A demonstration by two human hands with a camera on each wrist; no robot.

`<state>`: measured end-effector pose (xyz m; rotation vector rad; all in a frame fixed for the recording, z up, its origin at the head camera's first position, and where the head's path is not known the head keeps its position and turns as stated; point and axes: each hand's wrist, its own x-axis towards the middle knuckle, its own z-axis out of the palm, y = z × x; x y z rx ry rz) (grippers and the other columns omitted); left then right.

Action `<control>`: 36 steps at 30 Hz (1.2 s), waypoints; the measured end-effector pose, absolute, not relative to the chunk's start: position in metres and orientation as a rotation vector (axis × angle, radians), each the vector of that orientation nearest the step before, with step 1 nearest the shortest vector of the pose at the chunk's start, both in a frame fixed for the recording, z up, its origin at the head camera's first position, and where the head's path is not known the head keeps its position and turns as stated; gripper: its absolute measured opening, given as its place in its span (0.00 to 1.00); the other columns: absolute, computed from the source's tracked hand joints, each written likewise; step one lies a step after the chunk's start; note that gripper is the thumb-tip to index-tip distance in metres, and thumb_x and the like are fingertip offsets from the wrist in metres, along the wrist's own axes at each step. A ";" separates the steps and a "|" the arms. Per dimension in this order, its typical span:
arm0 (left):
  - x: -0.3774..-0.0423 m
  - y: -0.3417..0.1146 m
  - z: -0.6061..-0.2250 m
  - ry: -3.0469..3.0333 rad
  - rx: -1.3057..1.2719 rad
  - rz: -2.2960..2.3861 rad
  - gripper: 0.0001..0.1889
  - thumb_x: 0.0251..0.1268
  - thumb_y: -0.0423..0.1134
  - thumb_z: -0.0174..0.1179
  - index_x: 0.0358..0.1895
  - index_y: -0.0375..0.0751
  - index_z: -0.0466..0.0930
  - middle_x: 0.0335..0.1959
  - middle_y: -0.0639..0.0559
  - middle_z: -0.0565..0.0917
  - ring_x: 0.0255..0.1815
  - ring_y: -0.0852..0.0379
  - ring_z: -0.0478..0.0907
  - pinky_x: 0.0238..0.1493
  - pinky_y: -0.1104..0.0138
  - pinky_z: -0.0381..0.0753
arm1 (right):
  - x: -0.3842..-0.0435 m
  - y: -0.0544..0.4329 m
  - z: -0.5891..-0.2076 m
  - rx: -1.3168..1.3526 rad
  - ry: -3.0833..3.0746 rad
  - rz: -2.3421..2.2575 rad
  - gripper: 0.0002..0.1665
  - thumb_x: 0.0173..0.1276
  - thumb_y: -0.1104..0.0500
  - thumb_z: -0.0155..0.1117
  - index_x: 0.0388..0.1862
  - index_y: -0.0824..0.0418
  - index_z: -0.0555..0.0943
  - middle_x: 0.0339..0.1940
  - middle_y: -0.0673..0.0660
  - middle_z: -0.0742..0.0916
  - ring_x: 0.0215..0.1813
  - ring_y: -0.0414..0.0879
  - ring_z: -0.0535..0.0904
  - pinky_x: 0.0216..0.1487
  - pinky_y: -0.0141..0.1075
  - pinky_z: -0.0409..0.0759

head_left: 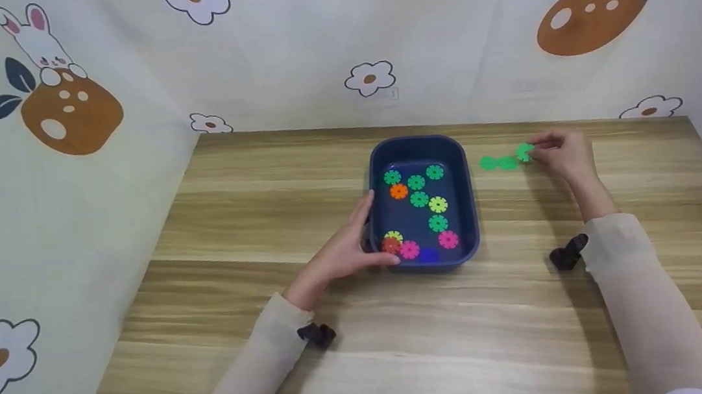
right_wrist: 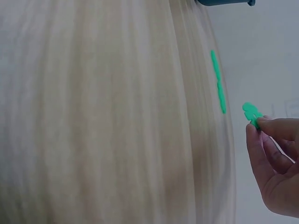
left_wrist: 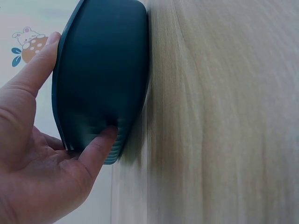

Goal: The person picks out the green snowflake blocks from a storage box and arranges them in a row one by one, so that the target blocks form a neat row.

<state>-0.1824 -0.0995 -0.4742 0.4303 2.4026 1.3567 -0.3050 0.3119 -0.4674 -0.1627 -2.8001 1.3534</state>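
Observation:
A dark blue plastic bin (head_left: 471, 210) stands on the wooden table, holding several notched snowflake discs in green, orange, yellow, pink, red and blue. My left hand (head_left: 344, 248) grips the bin's left side, with the thumb at the near rim; in the left wrist view a fingertip presses the outer wall of the bin (left_wrist: 100, 60). To the right of the bin, my right hand (head_left: 565, 151) pinches a green snowflake disc (head_left: 524, 152) between thumb and fingers, raised above the table in the right wrist view. Just left of it, green discs (head_left: 499, 162) lie in a row on the tabletop.
The wood-grain table (head_left: 249, 221) meets a cloth backdrop (head_left: 284, 54) printed with rabbits and flowers at the back and sides. A small black device (head_left: 317, 335) is on the left wrist and another black device (head_left: 569, 253) on the right.

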 end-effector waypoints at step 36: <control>-0.182 -0.099 -0.472 2.403 0.410 1.352 0.64 0.52 0.48 0.76 0.82 0.55 0.33 0.84 0.50 0.38 0.84 0.48 0.43 0.82 0.51 0.47 | -0.298 0.313 -0.458 -0.304 -2.807 1.411 0.23 0.71 0.61 0.61 0.61 0.71 0.77 0.25 0.31 0.79 0.28 0.24 0.77 0.31 0.18 0.78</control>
